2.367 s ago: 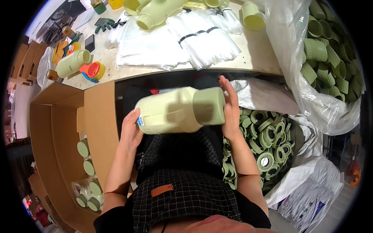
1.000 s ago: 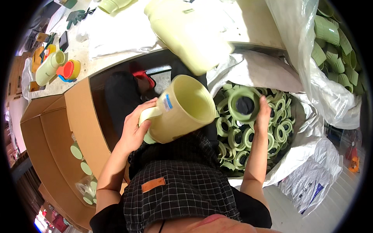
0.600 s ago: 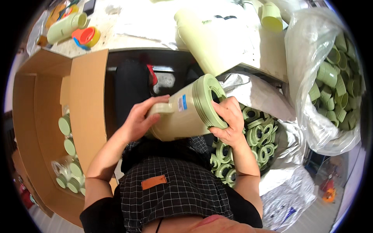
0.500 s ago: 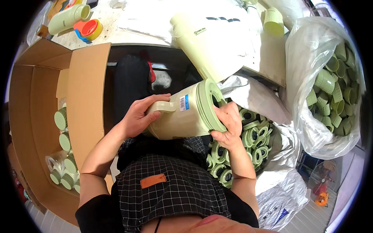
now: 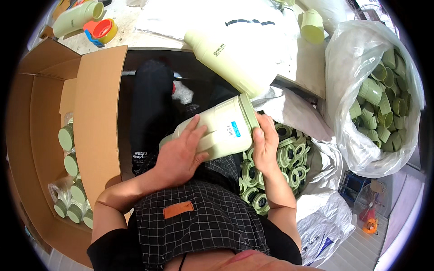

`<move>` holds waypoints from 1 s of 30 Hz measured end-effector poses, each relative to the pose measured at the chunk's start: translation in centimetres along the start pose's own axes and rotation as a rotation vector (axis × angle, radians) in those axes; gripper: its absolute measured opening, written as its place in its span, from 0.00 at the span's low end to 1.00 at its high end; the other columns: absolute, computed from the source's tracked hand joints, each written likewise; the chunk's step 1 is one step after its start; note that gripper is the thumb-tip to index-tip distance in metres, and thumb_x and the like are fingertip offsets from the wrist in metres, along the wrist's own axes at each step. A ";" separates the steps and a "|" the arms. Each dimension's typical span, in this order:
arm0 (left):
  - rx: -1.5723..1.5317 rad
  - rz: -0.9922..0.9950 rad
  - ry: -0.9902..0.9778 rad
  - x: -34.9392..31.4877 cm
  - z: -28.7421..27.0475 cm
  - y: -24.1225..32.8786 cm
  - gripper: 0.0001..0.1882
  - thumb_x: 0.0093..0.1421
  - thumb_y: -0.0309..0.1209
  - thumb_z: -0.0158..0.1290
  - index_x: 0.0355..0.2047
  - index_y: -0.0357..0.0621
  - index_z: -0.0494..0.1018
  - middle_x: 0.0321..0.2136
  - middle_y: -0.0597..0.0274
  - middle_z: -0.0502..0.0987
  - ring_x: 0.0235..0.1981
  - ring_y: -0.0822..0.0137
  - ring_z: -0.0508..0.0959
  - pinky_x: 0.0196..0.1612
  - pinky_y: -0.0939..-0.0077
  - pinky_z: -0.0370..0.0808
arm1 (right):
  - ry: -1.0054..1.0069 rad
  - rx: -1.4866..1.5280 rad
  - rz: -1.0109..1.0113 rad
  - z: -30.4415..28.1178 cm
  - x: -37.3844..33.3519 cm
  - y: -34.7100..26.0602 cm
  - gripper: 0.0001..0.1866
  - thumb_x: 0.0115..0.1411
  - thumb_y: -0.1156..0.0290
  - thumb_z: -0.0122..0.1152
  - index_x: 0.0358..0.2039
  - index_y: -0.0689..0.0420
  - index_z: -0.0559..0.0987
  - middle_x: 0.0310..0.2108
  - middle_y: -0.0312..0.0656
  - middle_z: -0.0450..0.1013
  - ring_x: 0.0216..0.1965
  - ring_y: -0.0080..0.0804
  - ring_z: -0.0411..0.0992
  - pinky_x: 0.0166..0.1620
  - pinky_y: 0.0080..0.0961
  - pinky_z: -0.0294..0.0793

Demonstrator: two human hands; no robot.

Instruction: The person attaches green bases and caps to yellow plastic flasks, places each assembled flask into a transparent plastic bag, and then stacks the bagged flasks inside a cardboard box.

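Pale green flask (image 5: 212, 131) held sideways over lap, left hand (image 5: 178, 156) closed around body, right hand (image 5: 264, 144) cupping ring end. Best kept steady while turning ring square; bag of rings (image 5: 280, 167) just below.

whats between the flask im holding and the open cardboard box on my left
In the head view, a dark-trousered leg lies between the pale green flask and the cardboard box, whose upright flap faces it.
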State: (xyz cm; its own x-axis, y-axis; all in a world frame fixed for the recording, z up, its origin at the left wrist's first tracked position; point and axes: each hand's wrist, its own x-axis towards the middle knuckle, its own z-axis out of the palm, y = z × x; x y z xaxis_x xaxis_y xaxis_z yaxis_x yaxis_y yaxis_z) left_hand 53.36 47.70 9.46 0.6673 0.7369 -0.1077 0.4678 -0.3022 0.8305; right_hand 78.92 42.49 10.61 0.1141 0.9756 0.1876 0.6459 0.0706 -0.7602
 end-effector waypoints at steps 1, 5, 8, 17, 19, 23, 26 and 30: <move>-0.028 0.031 0.005 0.0 0.0 -0.5 0.31 0.56 0.25 0.60 0.60 0.44 0.65 0.64 0.45 0.65 0.55 0.42 0.75 0.57 0.60 0.75 | -0.003 0.034 0.035 0.2 0.3 0.2 0.29 0.69 0.50 0.49 0.57 0.64 0.75 0.31 0.45 0.68 0.35 0.40 0.65 0.43 0.35 0.65; -0.360 0.165 -0.022 2.6 -2.4 -6.1 0.29 0.58 0.30 0.61 0.60 0.44 0.67 0.51 0.48 0.78 0.50 0.47 0.79 0.52 0.63 0.78 | -0.201 -0.176 -0.160 -1.5 -0.1 -4.1 0.36 0.66 0.43 0.50 0.56 0.65 0.74 0.31 0.48 0.68 0.33 0.44 0.65 0.40 0.38 0.68; -0.245 0.104 0.015 2.4 -2.5 -5.5 0.32 0.59 0.33 0.61 0.62 0.44 0.64 0.51 0.47 0.77 0.48 0.45 0.80 0.49 0.61 0.78 | -0.078 -0.160 -0.248 -0.5 -1.8 -3.1 0.35 0.65 0.45 0.52 0.56 0.66 0.74 0.31 0.49 0.69 0.34 0.46 0.67 0.39 0.38 0.68; -0.261 0.197 -0.029 1.3 -3.3 -3.9 0.30 0.53 0.18 0.56 0.58 0.39 0.67 0.62 0.49 0.70 0.56 0.48 0.77 0.57 0.66 0.74 | 0.149 0.110 0.164 -2.0 1.5 -1.4 0.32 0.61 0.52 0.60 0.57 0.64 0.70 0.40 0.45 0.73 0.45 0.38 0.71 0.52 0.35 0.69; -0.285 0.188 -0.022 0.3 -2.8 -3.6 0.29 0.53 0.17 0.56 0.57 0.38 0.67 0.63 0.48 0.69 0.57 0.48 0.77 0.57 0.66 0.74 | 0.509 -0.047 0.097 -1.1 4.7 1.2 0.33 0.61 0.54 0.61 0.59 0.64 0.68 0.41 0.43 0.74 0.46 0.38 0.71 0.56 0.36 0.67; -0.241 0.238 0.020 0.2 -2.2 -3.6 0.30 0.51 0.19 0.60 0.56 0.39 0.68 0.63 0.46 0.69 0.55 0.46 0.77 0.55 0.64 0.76 | -0.168 0.167 -0.084 1.2 9.7 5.3 0.25 0.64 0.59 0.60 0.55 0.63 0.74 0.45 0.46 0.77 0.50 0.39 0.73 0.59 0.32 0.67; -0.277 0.248 0.043 -0.9 -3.3 -3.9 0.30 0.50 0.17 0.59 0.56 0.38 0.68 0.63 0.46 0.68 0.57 0.46 0.75 0.57 0.63 0.75 | -0.348 0.600 0.096 2.4 11.4 4.0 0.25 0.66 0.61 0.60 0.58 0.62 0.73 0.49 0.44 0.77 0.52 0.29 0.73 0.56 0.28 0.71; -0.370 0.351 0.030 -1.0 -2.8 -4.8 0.30 0.51 0.19 0.59 0.56 0.38 0.68 0.63 0.40 0.67 0.61 0.43 0.72 0.60 0.63 0.73 | -0.252 0.417 0.161 5.6 10.7 8.9 0.36 0.57 0.62 0.70 0.63 0.59 0.67 0.56 0.43 0.70 0.48 0.30 0.74 0.49 0.28 0.74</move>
State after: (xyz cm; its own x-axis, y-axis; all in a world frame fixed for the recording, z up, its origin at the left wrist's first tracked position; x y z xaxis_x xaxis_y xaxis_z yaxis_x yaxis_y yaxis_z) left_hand 48.83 50.08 7.06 0.7282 0.6480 0.2232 -0.0216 -0.3038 0.9525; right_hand 81.66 54.77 2.38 -0.0314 0.9971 -0.0696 0.2733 -0.0584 -0.9601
